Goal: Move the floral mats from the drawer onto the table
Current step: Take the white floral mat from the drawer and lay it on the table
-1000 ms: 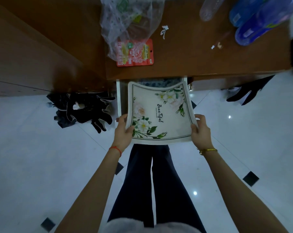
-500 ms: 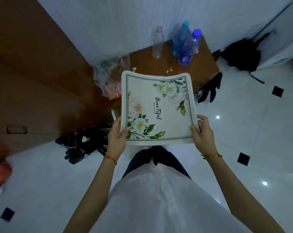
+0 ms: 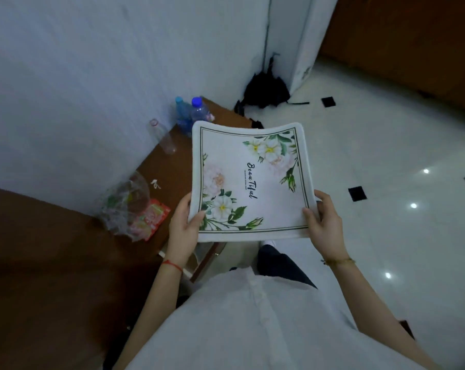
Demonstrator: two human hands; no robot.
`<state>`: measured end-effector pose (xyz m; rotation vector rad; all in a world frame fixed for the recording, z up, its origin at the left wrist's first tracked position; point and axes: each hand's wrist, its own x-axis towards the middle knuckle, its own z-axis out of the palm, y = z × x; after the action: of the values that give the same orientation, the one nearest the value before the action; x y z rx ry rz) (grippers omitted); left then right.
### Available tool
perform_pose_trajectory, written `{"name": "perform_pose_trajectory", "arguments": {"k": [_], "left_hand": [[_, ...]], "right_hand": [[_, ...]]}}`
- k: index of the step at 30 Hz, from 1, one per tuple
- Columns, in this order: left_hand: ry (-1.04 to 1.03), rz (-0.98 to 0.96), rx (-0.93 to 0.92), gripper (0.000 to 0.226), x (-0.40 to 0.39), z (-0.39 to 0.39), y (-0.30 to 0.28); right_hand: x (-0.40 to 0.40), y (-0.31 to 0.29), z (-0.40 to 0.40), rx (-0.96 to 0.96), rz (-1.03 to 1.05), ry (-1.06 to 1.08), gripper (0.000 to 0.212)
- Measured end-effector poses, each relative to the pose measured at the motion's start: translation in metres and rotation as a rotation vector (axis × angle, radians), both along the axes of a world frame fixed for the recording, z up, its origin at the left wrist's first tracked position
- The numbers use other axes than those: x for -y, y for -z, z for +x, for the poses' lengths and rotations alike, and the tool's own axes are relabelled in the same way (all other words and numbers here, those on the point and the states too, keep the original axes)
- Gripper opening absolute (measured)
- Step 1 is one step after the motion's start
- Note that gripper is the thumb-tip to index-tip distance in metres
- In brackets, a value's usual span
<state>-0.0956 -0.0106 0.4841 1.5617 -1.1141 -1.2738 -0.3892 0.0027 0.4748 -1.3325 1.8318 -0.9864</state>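
both hands, left hand (image 3: 184, 228) and right hand (image 3: 323, 225), pinch the floral mat (image 3: 250, 182) by its near corners, keeping it flat for laying on the table (image 3: 172, 161)

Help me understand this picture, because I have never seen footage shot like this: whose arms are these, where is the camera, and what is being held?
There is no machine here. A person wears a wide-angle camera on the head, so you look forward and down over their white shirt at their own two arms.

The left hand and right hand each grip a near corner of a square white mat printed with flowers and a dark border line, holding it up in the air, thumbs on top.

To the left, a brown wooden table stands against the wall. On it are two blue-capped plastic water bottles, an empty clear bottle, a crumpled clear plastic bag and a red snack packet. Below the mat, part of an open drawer shows.
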Motion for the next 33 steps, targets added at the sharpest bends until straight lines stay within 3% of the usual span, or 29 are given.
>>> {"name": "perform_pose_trajectory", "arguments": {"k": [7,16,33], "left_hand": [[0.366,0.016,-0.031,0.048,0.039,-0.063,-0.020],[0.848,-0.041,-0.014,0.046,0.051,-0.210,-0.028],[1.411,-0.066,0.014,0.050,-0.084,-0.545,-0.035]], "right_hand": [[-0.064,-0.012,-0.047,-0.044,-0.024,0.362,0.039],[-0.169,-0.009,-0.107,-0.047,-0.001,0.835,0.038],[-0.372,-0.039,-0.268,-0.031,-0.089,1.460,0.038]]}}
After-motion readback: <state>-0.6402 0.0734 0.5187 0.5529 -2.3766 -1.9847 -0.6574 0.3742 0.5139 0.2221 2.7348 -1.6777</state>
